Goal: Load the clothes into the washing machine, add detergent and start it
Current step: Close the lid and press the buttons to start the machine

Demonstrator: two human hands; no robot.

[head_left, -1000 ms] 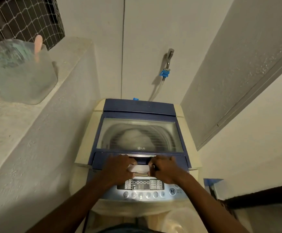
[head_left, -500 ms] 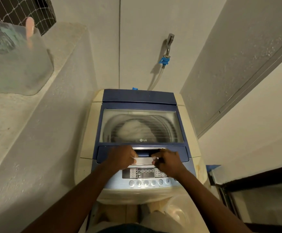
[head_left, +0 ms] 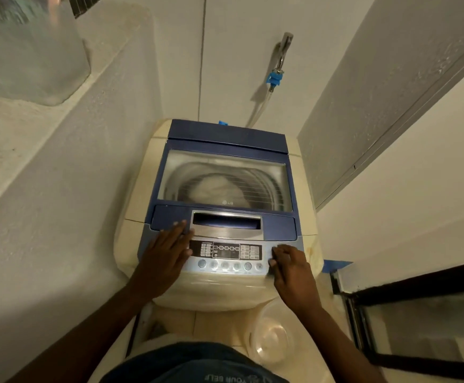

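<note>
A cream and blue top-loading washing machine stands below me with its glass lid shut. Pale clothes show through the glass inside the drum. The detergent drawer front sits flush in the lid's front strip. My left hand lies flat with spread fingers on the left end of the control panel, touching the drawer's left corner. My right hand rests at the panel's right end, fingers curled loosely, its fingertips by the rightmost buttons. Neither hand holds anything.
A translucent plastic tub stands on the stone ledge at the left. A tap with a blue hose connector is on the back wall. A clear plastic basin lies on the floor at the front right, beside a dark-framed door.
Both hands have left the detergent drawer, which is now pushed in flush. The left hand slid to the panel's left end and the right hand to its right end.
</note>
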